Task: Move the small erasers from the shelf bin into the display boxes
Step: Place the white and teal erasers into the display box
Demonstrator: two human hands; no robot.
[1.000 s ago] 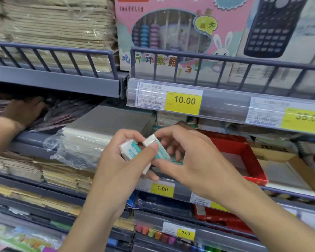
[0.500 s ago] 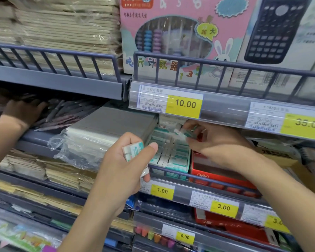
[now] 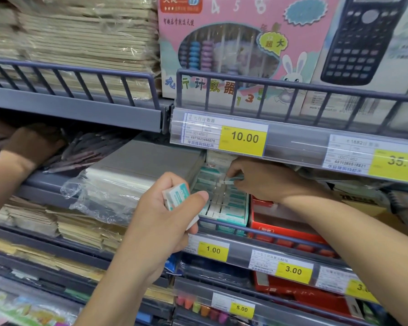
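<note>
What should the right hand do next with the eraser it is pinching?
Probably press it down into the row and let go. The right hand pinches an eraser at the back of the teal display box, while the left hand grips more erasers waiting.

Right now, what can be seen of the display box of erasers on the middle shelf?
The display box is an open-topped teal and white carton, packed with rows of teal-sleeved erasers. It sits behind the shelf rail above the 1.00 price tag, with a red box to its right. The right hand reaches into its back rows, pinching an eraser.
</note>
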